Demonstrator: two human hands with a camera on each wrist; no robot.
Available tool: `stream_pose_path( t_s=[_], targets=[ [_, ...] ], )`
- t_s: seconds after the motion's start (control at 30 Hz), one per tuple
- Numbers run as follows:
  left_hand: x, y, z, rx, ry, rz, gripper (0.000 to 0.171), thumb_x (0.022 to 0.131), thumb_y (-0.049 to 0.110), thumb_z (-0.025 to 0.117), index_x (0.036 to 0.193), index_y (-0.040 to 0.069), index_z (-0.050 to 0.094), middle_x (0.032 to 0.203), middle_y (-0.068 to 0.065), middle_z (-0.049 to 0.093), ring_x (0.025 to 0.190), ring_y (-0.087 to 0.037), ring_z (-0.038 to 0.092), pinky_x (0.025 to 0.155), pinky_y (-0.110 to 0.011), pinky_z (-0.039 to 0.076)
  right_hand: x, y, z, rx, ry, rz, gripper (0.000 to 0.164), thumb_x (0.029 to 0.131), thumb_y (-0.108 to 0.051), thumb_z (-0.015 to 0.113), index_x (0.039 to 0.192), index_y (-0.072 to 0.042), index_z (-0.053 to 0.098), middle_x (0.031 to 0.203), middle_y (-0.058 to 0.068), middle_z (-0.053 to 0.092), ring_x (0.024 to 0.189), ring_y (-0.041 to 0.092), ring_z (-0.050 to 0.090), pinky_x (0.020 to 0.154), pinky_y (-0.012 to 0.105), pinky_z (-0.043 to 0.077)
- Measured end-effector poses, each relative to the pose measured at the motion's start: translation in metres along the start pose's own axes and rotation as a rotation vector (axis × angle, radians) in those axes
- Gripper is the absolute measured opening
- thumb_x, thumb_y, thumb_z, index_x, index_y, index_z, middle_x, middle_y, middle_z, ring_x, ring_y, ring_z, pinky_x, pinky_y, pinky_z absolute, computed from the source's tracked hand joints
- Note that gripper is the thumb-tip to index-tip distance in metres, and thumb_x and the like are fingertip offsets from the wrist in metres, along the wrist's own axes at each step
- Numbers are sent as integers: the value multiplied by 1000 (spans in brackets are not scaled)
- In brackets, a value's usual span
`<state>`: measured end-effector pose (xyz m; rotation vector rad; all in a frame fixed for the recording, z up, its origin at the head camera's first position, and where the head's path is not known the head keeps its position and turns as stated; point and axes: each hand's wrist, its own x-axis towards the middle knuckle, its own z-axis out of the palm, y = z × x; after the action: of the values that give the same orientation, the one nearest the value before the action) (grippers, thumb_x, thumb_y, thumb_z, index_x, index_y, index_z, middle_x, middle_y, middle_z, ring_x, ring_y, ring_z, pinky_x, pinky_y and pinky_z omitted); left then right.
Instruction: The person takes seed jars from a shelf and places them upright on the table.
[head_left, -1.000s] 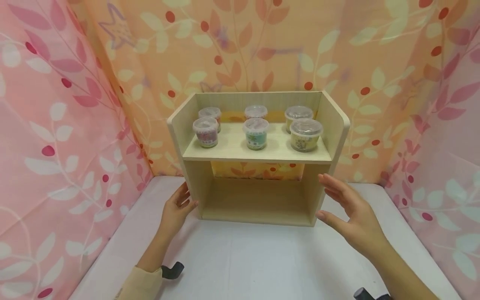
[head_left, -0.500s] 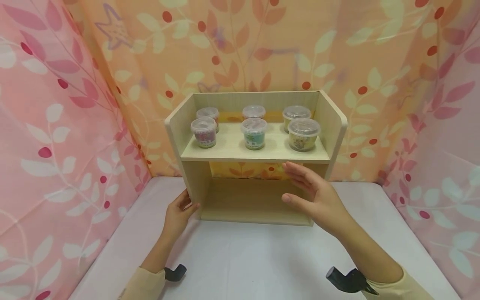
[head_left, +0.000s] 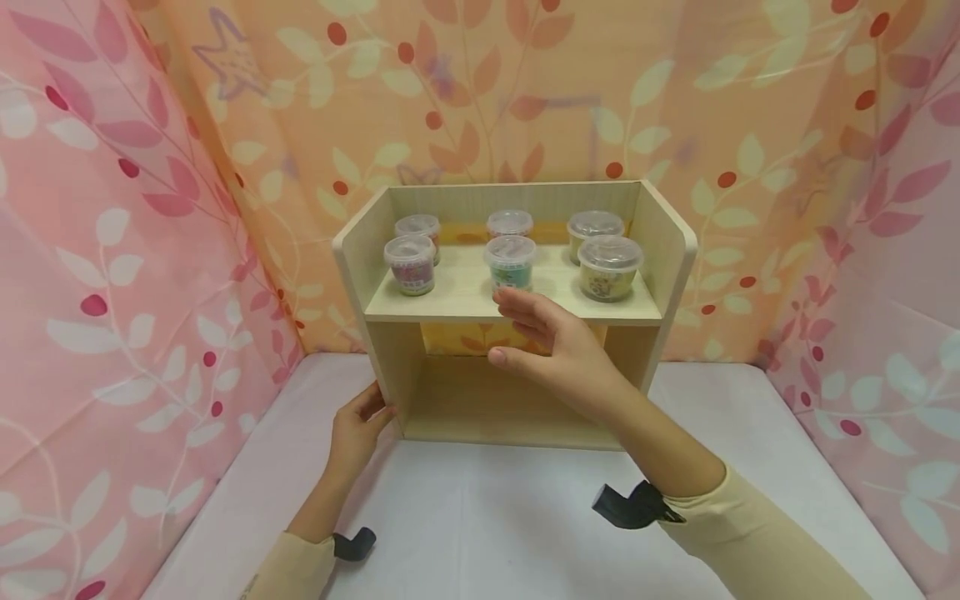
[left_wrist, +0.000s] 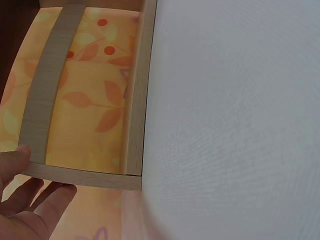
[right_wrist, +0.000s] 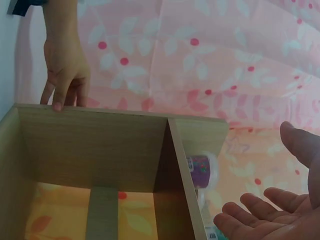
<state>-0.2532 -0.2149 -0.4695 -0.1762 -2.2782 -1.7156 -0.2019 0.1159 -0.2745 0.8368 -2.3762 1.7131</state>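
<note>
A pale wooden two-tier shelf unit (head_left: 457, 304) stands on the table. At its lower left side panel my left hand (head_left: 356, 437) grips the edge; the left wrist view has the thumb on one face and the fingers (left_wrist: 55, 205) on the other. My right hand (head_left: 566, 354) hovers before the unit's middle, fingers extended and thumb apart, holding nothing. It overlaps the base of a teal-labelled lidded cup (head_left: 512, 254); contact with it is not visible. A purple cup (head_left: 411, 273) is left of that cup, a wider yellowish tub (head_left: 609, 271) right.
Behind the front cups, a second row includes a lidded cup (head_left: 510, 223) and a wide tub (head_left: 592, 227). A white cloth (head_left: 465, 517) covers the table. Patterned curtains (head_left: 480, 92) close off the back and both sides.
My right hand has moved left from beside the unit's right panel to before its middle, rising slightly. The left hand keeps its grip on the left panel. The cups stay in place.
</note>
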Motion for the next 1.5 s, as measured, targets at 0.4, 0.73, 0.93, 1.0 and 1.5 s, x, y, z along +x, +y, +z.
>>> stream_pose_path(
  t_s=[0.4, 0.73, 0.93, 1.0, 1.5],
  targets=[
    [0, 7, 0, 13, 17, -22, 52, 90, -3, 76, 139, -5, 59, 127, -25, 68, 119, -38, 65, 97, -26, 54, 58, -10, 28, 42, 13, 74, 78, 86, -30, 84, 152, -14, 47, 154, -1, 52, 141, 15, 49, 116, 35, 40],
    [10, -32, 5, 32, 66, -8, 49, 90, 7, 79, 137, 3, 64, 125, -19, 71, 117, -31, 68, 86, -9, 50, 104, -7, 50, -14, 44, 115, 83, 87, -26, 84, 155, -9, 41, 159, 8, 46, 144, 25, 46, 118, 41, 38],
    [9, -34, 5, 54, 77, 18, 47, 89, 5, 79, 134, 3, 66, 122, -17, 73, 112, -30, 70, 83, -12, 53, 128, -3, 59, -4, 74, 178, 83, 87, -21, 85, 156, -12, 40, 157, 9, 47, 144, 30, 46, 114, 42, 42],
    [9, -33, 4, 63, 78, 17, 47, 89, 5, 79, 134, 3, 67, 122, -17, 73, 111, -30, 70, 82, -13, 53, 136, -1, 62, 4, 79, 191, 85, 86, -19, 85, 156, -11, 39, 155, 10, 49, 143, 29, 48, 114, 40, 43],
    [-1, 10, -1, 40, 35, -30, 42, 90, -2, 75, 130, -7, 64, 123, -24, 69, 114, -36, 67, 81, -13, 54, 166, 11, 75, 20, 124, 231, 89, 81, -11, 88, 155, -7, 39, 148, 9, 56, 134, 22, 54, 115, 35, 40]
  ],
)
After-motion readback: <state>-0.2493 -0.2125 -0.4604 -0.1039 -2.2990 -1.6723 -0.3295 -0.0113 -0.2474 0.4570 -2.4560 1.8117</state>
